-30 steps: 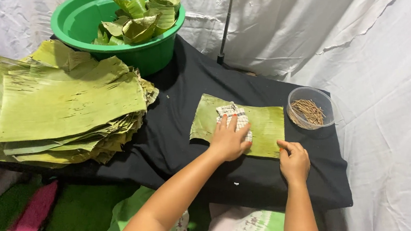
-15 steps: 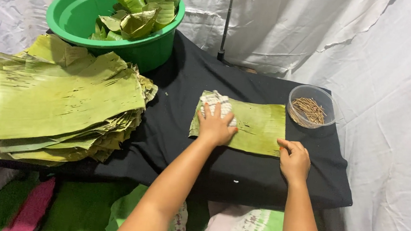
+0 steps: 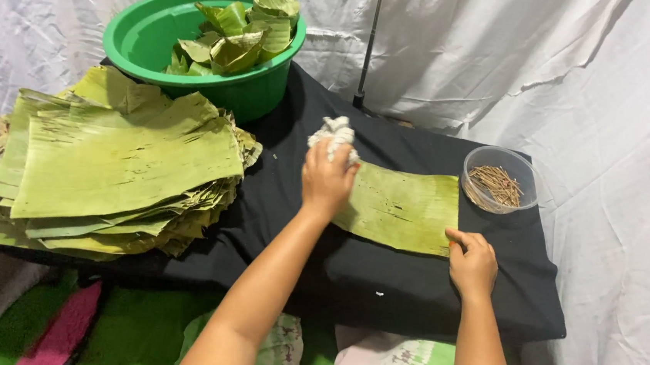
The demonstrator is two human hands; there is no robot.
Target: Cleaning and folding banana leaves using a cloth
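Note:
A rectangular piece of banana leaf [image 3: 404,208] lies flat on the black cloth [image 3: 349,273] in front of me. My left hand [image 3: 327,176] grips a crumpled white cloth [image 3: 335,135] and is at the leaf's left end. My right hand [image 3: 472,260] presses its fingertips on the leaf's near right corner and holds nothing.
A thick stack of banana leaf sheets [image 3: 114,162] fills the left side. Behind it stands a green basin [image 3: 151,37] with folded leaf pieces [image 3: 240,33]. A clear plastic bowl [image 3: 501,181] of small sticks sits at the right. A thin pole [image 3: 368,47] rises behind. White sheeting surrounds everything.
My left hand has slid with the white cloth from the middle of the leaf to its left end. My right hand has stayed on the near right corner.

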